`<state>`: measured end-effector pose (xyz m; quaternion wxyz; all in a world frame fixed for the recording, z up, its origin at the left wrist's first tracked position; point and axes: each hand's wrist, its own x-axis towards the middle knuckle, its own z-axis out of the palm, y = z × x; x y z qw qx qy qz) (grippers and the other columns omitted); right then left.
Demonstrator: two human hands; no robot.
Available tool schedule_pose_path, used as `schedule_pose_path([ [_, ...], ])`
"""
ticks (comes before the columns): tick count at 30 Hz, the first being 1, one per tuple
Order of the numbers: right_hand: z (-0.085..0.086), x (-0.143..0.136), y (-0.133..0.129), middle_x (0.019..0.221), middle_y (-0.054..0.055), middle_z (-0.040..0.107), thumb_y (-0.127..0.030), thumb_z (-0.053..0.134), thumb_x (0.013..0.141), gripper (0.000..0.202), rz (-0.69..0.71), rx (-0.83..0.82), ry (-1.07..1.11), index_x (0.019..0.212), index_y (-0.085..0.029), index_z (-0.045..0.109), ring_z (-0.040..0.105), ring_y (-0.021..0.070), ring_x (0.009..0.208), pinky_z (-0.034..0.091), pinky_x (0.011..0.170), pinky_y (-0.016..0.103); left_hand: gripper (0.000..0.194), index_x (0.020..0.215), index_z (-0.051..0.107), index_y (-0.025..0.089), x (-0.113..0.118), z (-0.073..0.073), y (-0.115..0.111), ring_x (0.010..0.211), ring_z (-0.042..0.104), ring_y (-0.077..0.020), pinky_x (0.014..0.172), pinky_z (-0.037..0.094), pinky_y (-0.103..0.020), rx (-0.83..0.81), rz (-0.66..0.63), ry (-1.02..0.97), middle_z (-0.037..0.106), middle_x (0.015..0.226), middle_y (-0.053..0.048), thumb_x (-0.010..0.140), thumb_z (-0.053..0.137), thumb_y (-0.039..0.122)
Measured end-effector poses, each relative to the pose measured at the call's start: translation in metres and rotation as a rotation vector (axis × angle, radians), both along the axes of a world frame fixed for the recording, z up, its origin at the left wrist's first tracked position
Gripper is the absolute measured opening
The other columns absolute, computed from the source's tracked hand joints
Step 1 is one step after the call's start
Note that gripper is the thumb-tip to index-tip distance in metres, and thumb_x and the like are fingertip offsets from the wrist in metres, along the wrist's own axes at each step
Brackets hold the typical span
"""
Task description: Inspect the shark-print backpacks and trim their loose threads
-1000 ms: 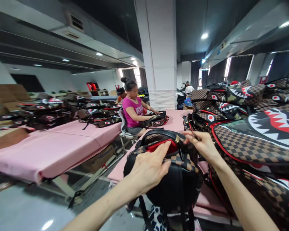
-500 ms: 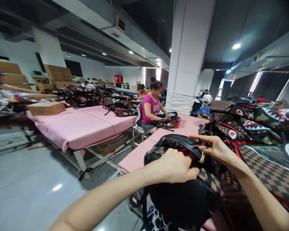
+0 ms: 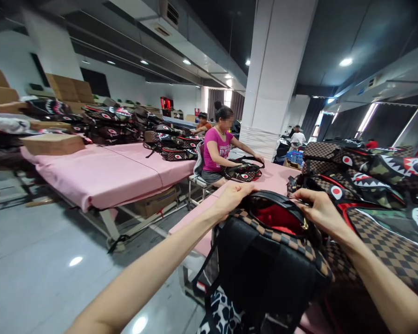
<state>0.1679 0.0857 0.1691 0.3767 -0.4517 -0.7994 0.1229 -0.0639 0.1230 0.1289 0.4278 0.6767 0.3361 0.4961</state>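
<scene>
A black backpack [image 3: 264, 264] with brown-checked trim stands upright in front of me, its top opened on a red lining [image 3: 278, 219]. My left hand [image 3: 235, 197] is closed on the left end of the bag's top rim. At the right side of the opening, my right hand [image 3: 315, 211] pinches the rim near a gold zipper pull [image 3: 304, 224]. The fingertips of both hands are partly hidden by the bag's edge.
Checked and camouflage bags with shark-teeth prints [image 3: 386, 232] are piled at right. A person in a pink shirt [image 3: 218, 148] handles another bag [image 3: 244, 172] across the pink table [image 3: 195, 218]. A second pink table [image 3: 101, 176] holds a carton [image 3: 52, 144] and bags.
My left hand has come out of the bag's opening and moved up-left to its rim. The red lining shows more. The person in pink has stretched one arm out along their bag.
</scene>
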Motion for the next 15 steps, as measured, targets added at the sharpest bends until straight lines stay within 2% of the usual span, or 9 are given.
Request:
schedule_pose_path([
  [2, -0.008, -0.005, 0.003, 0.057, 0.000, 0.057, -0.039, 0.054, 0.074, 0.027, -0.075, -0.050, 0.104, 0.060, -0.016, 0.058, 0.050, 0.0133, 0.054, 0.036, 0.049, 0.023, 0.047, 0.088, 0.066, 0.009, -0.002, 0.004, 0.003, 0.066, 0.055, -0.0126, 0.061, 0.042, -0.023, -0.022, 0.008, 0.069, 0.064, 0.076, -0.005, 0.079, 0.047, 0.051],
  [3, -0.012, -0.007, 0.004, 0.055, -0.001, 0.055, -0.042, 0.054, 0.074, 0.030, -0.093, -0.095, 0.162, 0.059, -0.016, 0.056, 0.048, 0.0125, 0.052, 0.034, 0.047, 0.023, 0.043, 0.086, 0.066, 0.009, -0.004, 0.009, 0.005, 0.063, 0.054, -0.0117, 0.059, 0.040, -0.022, -0.003, -0.036, 0.170, 0.063, 0.073, -0.004, 0.078, 0.049, 0.048],
  [5, -0.018, -0.010, 0.008, 0.052, -0.002, 0.051, -0.046, 0.057, 0.070, 0.033, -0.101, -0.199, 0.249, 0.057, -0.016, 0.055, 0.045, 0.0115, 0.049, 0.031, 0.045, 0.023, 0.033, 0.089, 0.066, 0.011, -0.007, 0.022, 0.005, 0.062, 0.052, -0.0112, 0.057, 0.038, -0.021, 0.097, -0.166, 0.443, 0.061, 0.072, -0.002, 0.075, 0.053, 0.038],
  [7, -0.019, -0.010, 0.012, 0.050, -0.002, 0.049, -0.048, 0.062, 0.063, 0.034, -0.112, -0.274, 0.292, 0.055, -0.016, 0.053, 0.042, 0.0108, 0.047, 0.030, 0.045, 0.023, 0.033, 0.099, 0.062, 0.014, -0.003, 0.034, 0.000, 0.066, 0.054, -0.0125, 0.059, 0.038, -0.021, 0.261, -0.221, 0.684, 0.062, 0.077, -0.001, 0.071, 0.056, 0.031],
  [10, -0.017, -0.007, 0.015, 0.047, -0.004, 0.046, -0.048, 0.065, 0.059, 0.036, -0.127, -0.326, 0.312, 0.053, -0.016, 0.050, 0.039, 0.0092, 0.045, 0.028, 0.045, 0.023, 0.040, 0.106, 0.055, 0.016, 0.009, 0.042, -0.014, 0.071, 0.056, -0.0163, 0.061, 0.039, -0.023, 0.523, -0.114, 0.907, 0.062, 0.083, -0.003, 0.067, 0.059, 0.025],
  [12, -0.016, -0.005, 0.015, 0.047, -0.004, 0.045, -0.048, 0.067, 0.058, 0.036, -0.122, -0.329, 0.331, 0.052, -0.016, 0.050, 0.038, 0.0086, 0.045, 0.027, 0.045, 0.023, 0.033, 0.101, 0.055, 0.016, 0.016, 0.040, -0.023, 0.073, 0.056, -0.0185, 0.063, 0.039, -0.025, 0.632, -0.005, 0.967, 0.061, 0.082, -0.004, 0.068, 0.056, 0.021],
  [14, -0.015, -0.004, 0.015, 0.046, -0.005, 0.043, -0.048, 0.068, 0.057, 0.037, -0.112, -0.339, 0.365, 0.051, -0.017, 0.048, 0.037, 0.0079, 0.045, 0.025, 0.044, 0.022, 0.019, 0.091, 0.058, 0.016, 0.016, 0.034, -0.025, 0.074, 0.056, -0.0187, 0.066, 0.039, -0.027, 0.631, 0.111, 0.912, 0.061, 0.078, -0.004, 0.074, 0.053, 0.022],
  [15, -0.014, -0.003, 0.014, 0.046, -0.005, 0.043, -0.048, 0.069, 0.056, 0.038, -0.102, -0.352, 0.387, 0.050, -0.017, 0.048, 0.036, 0.0075, 0.044, 0.024, 0.043, 0.022, 0.015, 0.085, 0.059, 0.015, 0.015, 0.030, -0.023, 0.072, 0.055, -0.0178, 0.065, 0.039, -0.026, 0.569, 0.137, 0.839, 0.060, 0.075, -0.004, 0.076, 0.051, 0.025],
])
